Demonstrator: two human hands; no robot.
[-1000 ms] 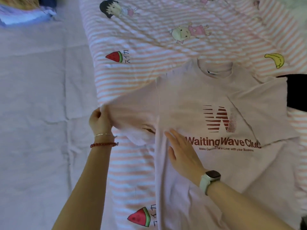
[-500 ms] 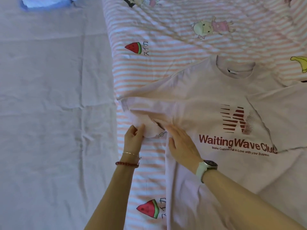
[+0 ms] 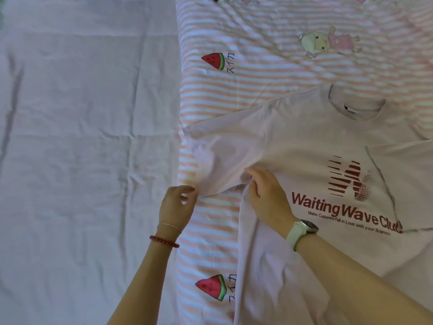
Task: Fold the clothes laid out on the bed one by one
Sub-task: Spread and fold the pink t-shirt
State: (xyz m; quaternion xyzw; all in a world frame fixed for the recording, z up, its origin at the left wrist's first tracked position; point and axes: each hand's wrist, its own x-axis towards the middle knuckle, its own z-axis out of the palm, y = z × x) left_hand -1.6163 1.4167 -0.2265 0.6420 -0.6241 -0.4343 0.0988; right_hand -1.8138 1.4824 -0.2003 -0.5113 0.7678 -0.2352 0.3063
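A pale pink T-shirt [image 3: 304, 141] with dark red "WaitingWave Club" print lies face up on the striped blanket, collar toward the far side. Its right sleeve is folded over the chest at the right edge of the view. My left hand [image 3: 177, 205] pinches the lower corner of the shirt's left sleeve [image 3: 218, 160] between thumb and fingers. My right hand [image 3: 264, 195], with a white watch on the wrist, rests on the shirt at the armpit seam, its fingertips bent down into the fabric there.
A pink-and-white striped blanket [image 3: 257, 55] with watermelon and cartoon prints lies under the shirt. To the left spreads a pale lilac sheet [image 3: 82, 160] with creases.
My left hand has come down from the sleeve's outer end to its lower corner and grips it there. My right hand slid up to the armpit seam. The view shifted left.
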